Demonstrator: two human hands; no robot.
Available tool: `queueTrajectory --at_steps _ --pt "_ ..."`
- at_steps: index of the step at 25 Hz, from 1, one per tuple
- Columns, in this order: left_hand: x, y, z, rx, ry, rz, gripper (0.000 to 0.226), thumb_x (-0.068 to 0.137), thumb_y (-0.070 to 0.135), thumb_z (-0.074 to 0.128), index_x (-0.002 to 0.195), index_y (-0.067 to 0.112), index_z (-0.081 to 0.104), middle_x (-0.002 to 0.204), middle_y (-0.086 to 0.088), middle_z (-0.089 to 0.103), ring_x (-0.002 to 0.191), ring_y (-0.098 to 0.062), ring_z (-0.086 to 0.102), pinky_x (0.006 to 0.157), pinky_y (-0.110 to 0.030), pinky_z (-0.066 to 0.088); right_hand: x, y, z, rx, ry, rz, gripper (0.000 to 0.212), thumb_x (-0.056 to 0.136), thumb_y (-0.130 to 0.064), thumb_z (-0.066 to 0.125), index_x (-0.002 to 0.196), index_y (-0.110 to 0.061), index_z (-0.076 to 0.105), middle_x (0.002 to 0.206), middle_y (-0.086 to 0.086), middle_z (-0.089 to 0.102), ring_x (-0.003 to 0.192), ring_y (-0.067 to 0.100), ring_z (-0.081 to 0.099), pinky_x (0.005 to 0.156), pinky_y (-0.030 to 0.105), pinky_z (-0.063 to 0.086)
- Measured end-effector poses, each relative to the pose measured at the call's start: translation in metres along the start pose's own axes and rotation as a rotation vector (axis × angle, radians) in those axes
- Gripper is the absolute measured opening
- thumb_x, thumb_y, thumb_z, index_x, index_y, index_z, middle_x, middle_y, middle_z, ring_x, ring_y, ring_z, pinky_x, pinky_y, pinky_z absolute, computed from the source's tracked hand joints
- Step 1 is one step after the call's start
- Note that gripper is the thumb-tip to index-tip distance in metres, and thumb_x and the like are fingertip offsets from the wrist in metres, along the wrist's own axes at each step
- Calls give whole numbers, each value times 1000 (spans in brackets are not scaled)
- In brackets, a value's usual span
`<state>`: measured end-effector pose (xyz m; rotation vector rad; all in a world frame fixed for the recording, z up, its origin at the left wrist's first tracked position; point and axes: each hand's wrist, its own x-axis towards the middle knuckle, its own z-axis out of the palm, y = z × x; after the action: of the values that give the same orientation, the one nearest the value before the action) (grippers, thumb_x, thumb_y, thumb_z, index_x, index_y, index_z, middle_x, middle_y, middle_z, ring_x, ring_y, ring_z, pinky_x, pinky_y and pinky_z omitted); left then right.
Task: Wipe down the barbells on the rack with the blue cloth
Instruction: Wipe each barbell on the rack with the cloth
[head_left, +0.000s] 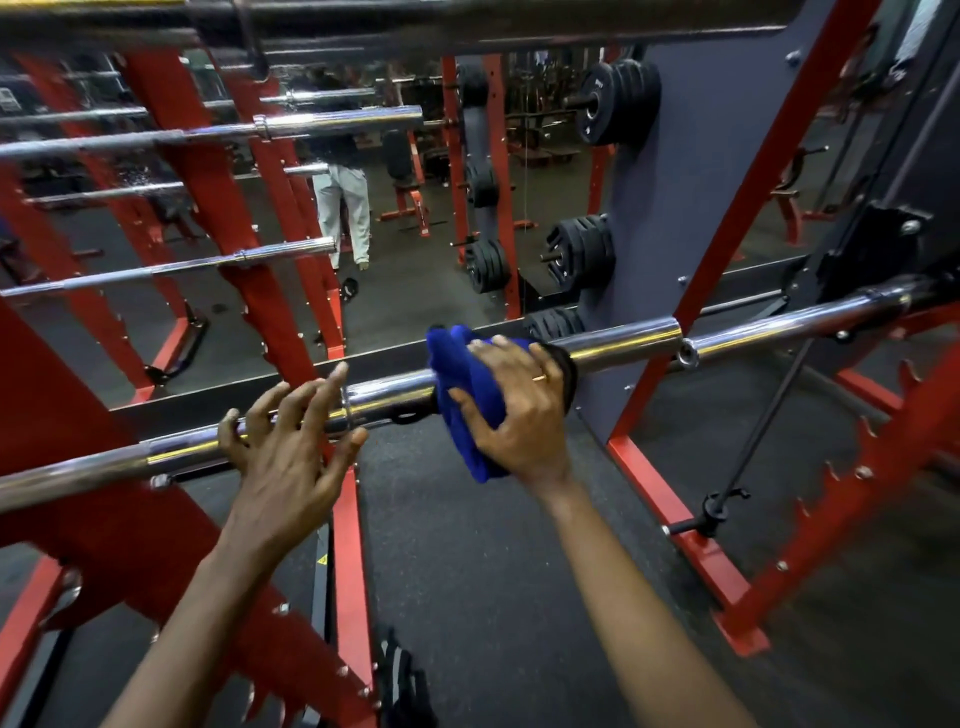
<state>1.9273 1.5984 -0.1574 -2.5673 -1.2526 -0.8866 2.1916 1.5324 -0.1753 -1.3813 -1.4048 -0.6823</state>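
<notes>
Near floor open under both forearms. Your left hand (291, 447) hung with fingers spread at the nearest barbell (623, 343); contact with the steel could not be told. Your right hand (519, 415) gripped the blue cloth (457, 374), bunched round that bar.

Risk, judged: a one-handed wipe could roll the bar on its hooks; the loose cloth tail could snag the black strap (563, 374) beside your knuckles.

Room: clear run of bar rightward up to the red upright (748, 218); leftward a collar ridge and red frame crowd in. Farther barbells (208, 132) lay well apart, far left, before the mirror
</notes>
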Motion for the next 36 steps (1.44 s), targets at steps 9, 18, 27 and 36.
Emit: queueTrajectory --at_steps 9,18,27,36 --pt "11 -2 -9 158 -2 52 57 98 58 34 147 30 43 95 3 51 88 -20 43 81 -42 27 15 81 -33 -92 312 545 43 99 -37 61 130 -8 66 136 10 66 139 30 51 122 52 28" --pt "52 -4 -60 -113 -546 -116 87 74 89 6 150 50 24 139 1 64 122 -24 61 91 -39 43 12 42 -18 -139 143 291 40 98 -41 61 123 -10 71 127 5 72 131 24 59 120 54 30" --pt "28 -15 -28 108 -135 211 67 95 74 26 144 29 39 97 6 63 83 -18 58 75 -38 39 18 51 -24 -178 101 322 39 99 -39 61 123 -9 70 126 9 71 129 27 60 122 51 28" --pt "55 -14 -53 -105 -549 -5 82 74 92 16 145 53 30 134 -1 67 119 -23 63 93 -41 44 23 71 -42 -186 188 494 43 99 -41 58 121 -7 70 127 14 71 130 31 58 123 54 26"
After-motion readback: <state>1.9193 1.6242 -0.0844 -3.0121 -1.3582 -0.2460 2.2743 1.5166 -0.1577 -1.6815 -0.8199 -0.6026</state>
